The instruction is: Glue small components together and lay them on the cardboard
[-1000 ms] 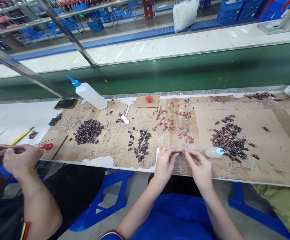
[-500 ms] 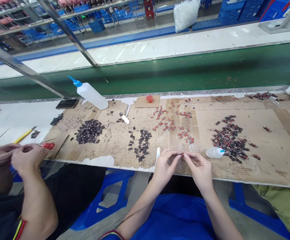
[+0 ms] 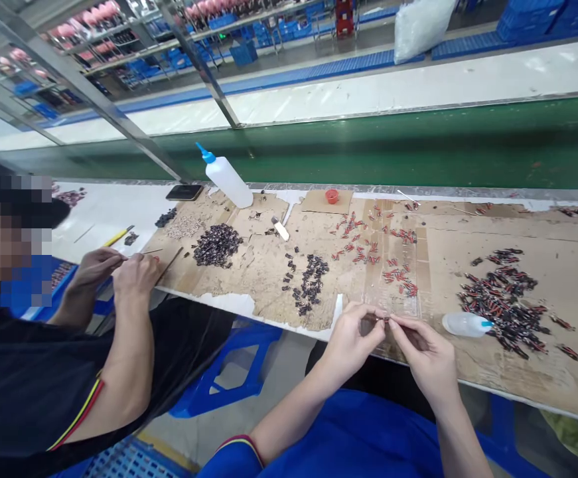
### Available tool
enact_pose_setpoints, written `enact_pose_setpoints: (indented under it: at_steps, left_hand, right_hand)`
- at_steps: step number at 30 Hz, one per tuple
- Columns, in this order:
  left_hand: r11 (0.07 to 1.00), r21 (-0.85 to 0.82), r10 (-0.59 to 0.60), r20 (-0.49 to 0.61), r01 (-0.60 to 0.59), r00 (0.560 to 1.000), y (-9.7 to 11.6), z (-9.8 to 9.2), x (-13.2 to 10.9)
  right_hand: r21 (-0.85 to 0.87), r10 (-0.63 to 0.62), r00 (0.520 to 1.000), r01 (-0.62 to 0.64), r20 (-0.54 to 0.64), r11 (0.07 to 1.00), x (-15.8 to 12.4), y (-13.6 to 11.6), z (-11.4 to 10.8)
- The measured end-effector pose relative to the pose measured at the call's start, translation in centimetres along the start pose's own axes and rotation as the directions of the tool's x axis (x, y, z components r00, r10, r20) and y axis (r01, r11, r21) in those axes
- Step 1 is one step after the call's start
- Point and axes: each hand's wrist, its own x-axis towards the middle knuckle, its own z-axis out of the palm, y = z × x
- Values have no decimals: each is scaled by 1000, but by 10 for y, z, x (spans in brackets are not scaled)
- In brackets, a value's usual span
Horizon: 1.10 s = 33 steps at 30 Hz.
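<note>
My left hand (image 3: 356, 335) pinches one end of a tiny dark part (image 3: 386, 319) above the front edge of the cardboard. From the other side, my right hand (image 3: 425, 348) pinches the same part, thumb against forefinger. It is too small to tell its exact kind. Beyond my hands lie scattered small red pieces (image 3: 361, 247). Small black pieces (image 3: 312, 282) form a loose pile ahead of my left hand. Right of my right hand, a small squeeze bottle (image 3: 466, 324) with a blue tip lies against a heap of red-and-black parts (image 3: 510, 305).
A co-worker (image 3: 124, 365) sits at left, both hands over the table edge. Farther back are a tall white bottle (image 3: 229, 182) with a blue nozzle, a phone (image 3: 184, 192), a red cup (image 3: 332, 196), a white-handled tool (image 3: 281, 229) and a dense black pile (image 3: 217, 245).
The view has swung left, so the table appears shifted right and the co-worker shows more fully. My hands stay together at the table edge, still pinching.
</note>
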Motion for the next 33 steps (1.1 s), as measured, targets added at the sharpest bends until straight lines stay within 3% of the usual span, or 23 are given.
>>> enact_pose_setpoints:
  at_steps: [4, 10, 12, 14, 16, 18, 19, 20, 22, 23, 24, 27, 30, 33]
  left_hand:
    - [997, 29, 65, 47, -67, 997, 4, -1, -7]
    - [978, 67, 193, 74, -198, 978, 23, 4, -26]
    - [962, 78, 254, 103, -262, 962, 31, 7, -28]
    - [947, 78, 299, 133, -311, 945, 35, 8, -26]
    - [946, 96, 297, 131, -310, 946, 33, 6, -20]
    - [952, 152, 259, 65, -266, 964, 24, 0, -10]
    - [953, 189, 238, 12, -236, 971, 18, -4, -5]
    - [951, 227, 224, -44, -208, 974, 11, -9, 1]
    - [937, 308, 213, -134, -163, 968, -3, -18, 12]
    - [926, 349, 211, -160, -144, 964, -9, -21, 17]
    - [913, 390, 206, -177, -123, 962, -14, -23, 22]
    - [871, 485, 192, -179, -83, 965, -19, -23, 35]
    - [844, 523, 211, -126, -116, 969, -14, -13, 48]
    - [829, 536, 234, -68, -162, 970, -7, -1, 58]
  right_hand:
    - [-64, -44, 999, 46, 23, 997, 0, -10, -7]
    - [-111, -316, 946, 322, 74, 940, -10, -43, -28]
    - [-159, -358, 933, 358, 28, 920, -16, -50, -37]
    - [-238, -399, 911, 365, -109, 900, -19, -52, -48]
    - [-344, -429, 826, 309, -365, 887, -17, -52, -60]
    - [-432, -441, 654, 188, -615, 882, -10, -49, -73]
    - [-464, -469, 599, 177, -649, 868, -6, -45, -81]
    - [-497, -489, 589, 164, -644, 852, -2, -41, -87]
    - [-484, -424, 689, 120, -588, 867, 2, -31, -99]
    - [-491, -434, 692, 131, -577, 862, 3, -24, -103]
    - [-488, -405, 742, 120, -534, 864, 3, -18, -106]
    - [-561, -372, 868, 137, -329, 816, 1, -1, -105]
    - [-643, -361, 915, 167, -182, 747, 2, 8, -93]
    - [-639, -343, 929, 179, -140, 748, 6, 12, -82]
